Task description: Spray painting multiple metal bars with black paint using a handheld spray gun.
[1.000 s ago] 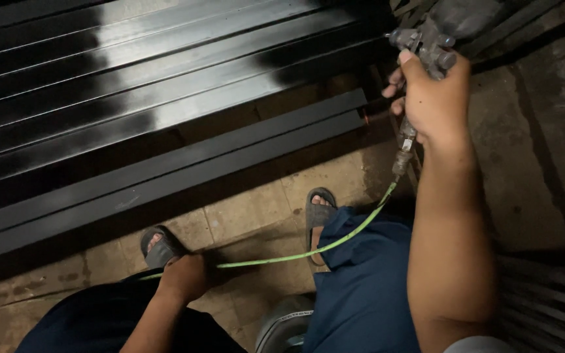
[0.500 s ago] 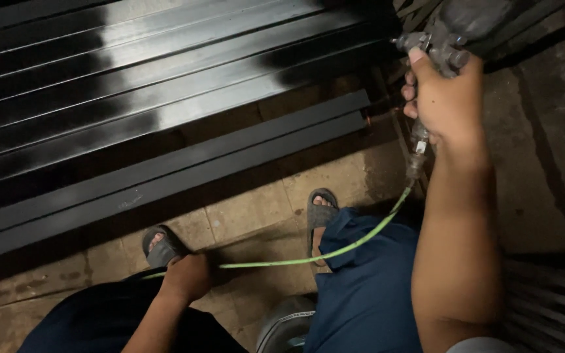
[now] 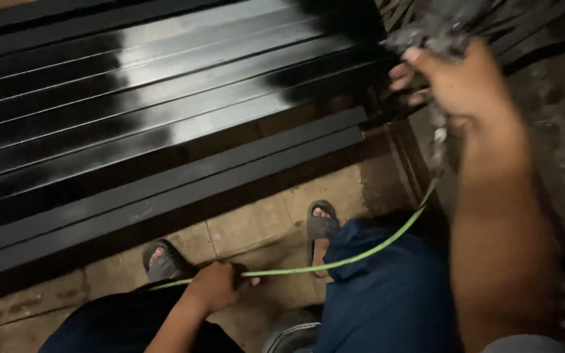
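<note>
My right hand [image 3: 452,82] is raised at the upper right, closed around the grip of a grey spray gun [image 3: 436,29] whose top is blurred. A thin green hose [image 3: 361,255] runs from under the gun down across my legs. My left hand [image 3: 216,287] grips that hose low between my knees. Long black metal tubes [image 3: 165,98], glossy with wet paint, lie side by side across the floor ahead of me. My feet in grey sandals [image 3: 320,225] rest on the tiled floor [image 3: 250,225].
Two more dark tubes [image 3: 165,196] lie nearer my feet, apart from the glossy stack. A rounded grey metal container [image 3: 292,333] sits between my legs at the bottom edge. Dirty ground and dark bars fill the right side [image 3: 557,117].
My right hand with the spray gun has shifted slightly to the right and up. My left hand keeps its hold on the hose in nearly the same spot.
</note>
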